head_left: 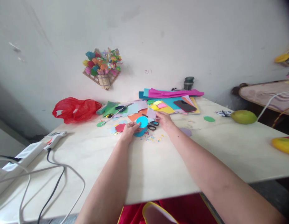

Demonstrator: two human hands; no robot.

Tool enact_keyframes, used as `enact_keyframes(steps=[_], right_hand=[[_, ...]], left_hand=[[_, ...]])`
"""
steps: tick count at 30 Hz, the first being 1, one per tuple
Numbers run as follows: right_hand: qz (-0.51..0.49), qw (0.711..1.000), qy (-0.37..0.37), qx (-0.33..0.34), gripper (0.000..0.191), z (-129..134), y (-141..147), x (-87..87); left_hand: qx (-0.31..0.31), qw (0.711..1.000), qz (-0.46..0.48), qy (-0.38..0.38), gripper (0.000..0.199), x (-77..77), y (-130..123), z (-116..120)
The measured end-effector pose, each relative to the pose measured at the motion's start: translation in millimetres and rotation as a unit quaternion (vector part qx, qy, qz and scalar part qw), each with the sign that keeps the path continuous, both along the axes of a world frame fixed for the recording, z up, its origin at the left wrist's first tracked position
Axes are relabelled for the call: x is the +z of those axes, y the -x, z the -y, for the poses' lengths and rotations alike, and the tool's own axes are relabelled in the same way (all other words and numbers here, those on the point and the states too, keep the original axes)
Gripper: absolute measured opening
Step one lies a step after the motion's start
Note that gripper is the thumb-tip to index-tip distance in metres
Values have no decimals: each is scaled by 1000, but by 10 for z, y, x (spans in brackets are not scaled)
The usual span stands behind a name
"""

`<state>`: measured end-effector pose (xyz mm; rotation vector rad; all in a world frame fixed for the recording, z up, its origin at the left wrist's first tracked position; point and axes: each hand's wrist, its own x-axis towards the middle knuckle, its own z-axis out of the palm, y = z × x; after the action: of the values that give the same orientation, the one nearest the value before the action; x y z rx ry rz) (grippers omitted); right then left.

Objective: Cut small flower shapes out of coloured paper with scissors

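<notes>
A round blue disc, of paper or thin foam, is pinched between the thumb and fingers of my left hand. Just below it lies another blue piece. Black-handled scissors rest on the table between my hands. My right hand is closed at the fingertips beside the scissors; what it pinches, if anything, is too small to make out. A red scalloped piece lies left of my left hand. Tiny coloured scraps are scattered in front of the hands.
Coloured sheets, a phone and other scissors lie at the back. A red plastic bag sits back left. Power strips with cables run along the left. A green disc and mango-like fruit are right.
</notes>
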<state>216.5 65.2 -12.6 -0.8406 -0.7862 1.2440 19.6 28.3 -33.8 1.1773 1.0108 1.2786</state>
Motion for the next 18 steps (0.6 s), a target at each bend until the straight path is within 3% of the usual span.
enact_keyframes(steps=[6, 13, 18], right_hand=[[2, 1000, -9, 17, 34, 10, 28, 14], [21, 998, -29, 52, 34, 36, 89, -10], [24, 999, -29, 38, 34, 17, 67, -11]], left_hand=[[-5, 1000, -7, 3, 58, 14, 1, 15], [-9, 1000, -12, 4, 50, 1, 10, 11], [-17, 1000, -19, 14, 48, 1, 10, 17]])
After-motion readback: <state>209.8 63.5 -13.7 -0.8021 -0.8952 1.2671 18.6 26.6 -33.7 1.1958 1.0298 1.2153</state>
